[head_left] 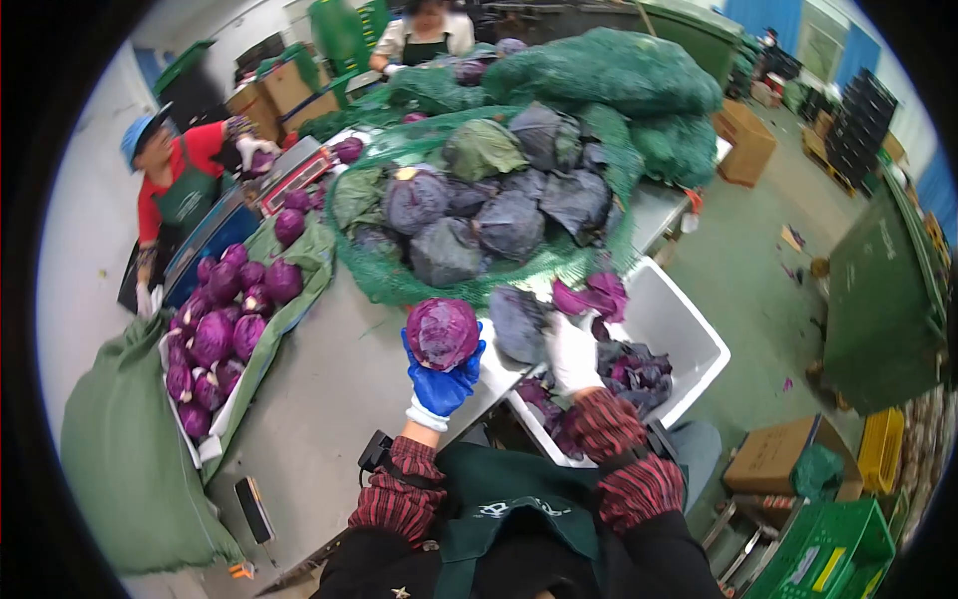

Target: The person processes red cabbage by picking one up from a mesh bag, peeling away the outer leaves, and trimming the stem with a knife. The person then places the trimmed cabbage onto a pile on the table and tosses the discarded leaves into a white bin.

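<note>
In a blue glove with a white cuff, my left hand (441, 387) is closed from below around a trimmed red cabbage (442, 332), held up over the metal table (334, 394). My right hand (573, 357), white-gloved, grips loose cabbage leaves (520, 325) at the near rim of a white bin (699, 344). A dull grey-purple leaf sticks out on its left and brighter purple ones at its top. Beneath that hand, more discarded leaves (639, 377) lie in the bin. Just beyond both hands, a green net sack (399, 290) spreads open around several untrimmed cabbages (511, 225).
Peeled cabbages (215, 339) fill a lined container at left. A phone-like object (253, 509) lies near the table's front edge. Full net sacks (609, 75) rest at the back. Two co-workers (185, 185) stand across and to the left. Green wheeled bins (883, 299) and crates (828, 549) flank the right.
</note>
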The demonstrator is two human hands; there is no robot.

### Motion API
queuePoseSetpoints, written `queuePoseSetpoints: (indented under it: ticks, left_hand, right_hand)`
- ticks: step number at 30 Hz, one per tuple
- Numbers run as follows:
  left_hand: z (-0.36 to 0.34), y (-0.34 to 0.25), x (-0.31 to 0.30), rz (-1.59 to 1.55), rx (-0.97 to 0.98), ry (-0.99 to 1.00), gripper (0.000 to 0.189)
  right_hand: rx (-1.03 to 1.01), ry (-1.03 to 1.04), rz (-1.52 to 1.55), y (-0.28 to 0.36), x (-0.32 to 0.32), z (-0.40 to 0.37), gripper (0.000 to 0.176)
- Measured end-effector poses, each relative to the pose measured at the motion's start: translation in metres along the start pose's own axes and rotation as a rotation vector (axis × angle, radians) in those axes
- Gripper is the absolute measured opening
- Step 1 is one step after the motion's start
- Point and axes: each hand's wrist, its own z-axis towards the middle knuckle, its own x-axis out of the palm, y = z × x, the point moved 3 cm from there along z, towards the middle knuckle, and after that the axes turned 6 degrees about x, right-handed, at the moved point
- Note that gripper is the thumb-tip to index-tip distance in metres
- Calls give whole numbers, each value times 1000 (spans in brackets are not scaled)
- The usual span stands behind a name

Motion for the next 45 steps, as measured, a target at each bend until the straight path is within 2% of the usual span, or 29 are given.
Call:
queuePoseSetpoints:
  ticks: [2,4,7,9,10,12,13,15,16,18,19,21,22,24,26,27,28,30,32,33,34,35,36,38,40,41,42,44,45]
  left_hand:
    - [-4,-10,0,-17,17,-55,90]
    - [-12,-19,4,25,54,-46,86]
    - [-9,-21,-4,162,147,-77,77]
    - [-6,-3,9,234,188,-79,73]
    - [-3,7,18,315,236,-76,69]
    - [-4,27,34,336,209,13,62]
    - [-6,35,41,418,218,29,61]
    - [-1,44,30,591,343,36,57]
    - [3,45,31,603,320,88,58]
    - [-1,48,40,650,360,91,63]
    - [-1,49,41,751,379,126,63]
    - [-3,54,54,963,414,172,65]
    - [-8,60,72,763,348,175,64]
    - [-2,63,74,786,385,144,76]
    - [-3,66,86,887,425,178,75]
    - [-3,67,95,993,459,206,73]
    - [0,66,93,995,463,202,73]
    - [13,66,75,718,301,165,69]
    - [13,67,83,416,117,100,65]
    - [11,67,84,204,14,80,70]
    - [8,66,81,-11,-79,58,75]
    - [10,63,65,-22,-100,23,79]
    - [11,61,57,-38,-120,-9,83]
    - [10,56,49,-195,-192,50,73]
    - [5,56,53,-252,-222,10,75]
    - [5,54,44,-127,-237,129,74]
    - [0,57,58,23,-132,92,69]
    - [1,53,57,133,-84,50,63]
    - [-3,46,55,126,-24,27,60]
  right_hand:
    - [278,185,-192,-14,-14,-8,26]
    - [422,164,-202,-67,-13,-37,24]
    - [559,159,-128,-55,-41,-51,28]
    - [271,12,148,-6,-47,-46,44]
    - [543,264,485,25,-52,-40,49]
    - [408,382,558,83,-74,-26,64]
    - [401,425,457,105,-86,-17,67]
    - [314,465,498,104,-76,-15,63]
    - [256,471,561,97,-73,-14,62]
    - [263,437,748,91,-74,-20,63]
    - [356,553,831,99,-89,-17,63]
    - [293,493,742,86,-89,-19,67]
    - [273,475,720,83,-92,-19,69]
    - [289,448,694,75,-90,-19,67]
    - [217,278,501,72,-92,-18,64]
    - [260,168,552,77,-96,-18,54]
    - [258,172,555,75,-96,-18,54]
    - [409,48,574,57,-96,-16,43]
    - [626,-5,691,57,-126,-2,22]
    - [613,-110,558,30,-118,4,23]
    - [607,10,269,-3,-114,11,29]
    - [555,11,180,-20,-112,12,35]
    - [623,-41,108,-10,-127,7,45]
    - [186,-218,166,-16,-114,3,57]
    - [478,137,645,31,-121,-1,52]
    - [434,207,764,59,-126,1,49]
    - [516,319,879,82,-128,0,45]
    - [305,310,800,90,-100,-2,31]
    - [406,311,809,92,-96,-3,23]
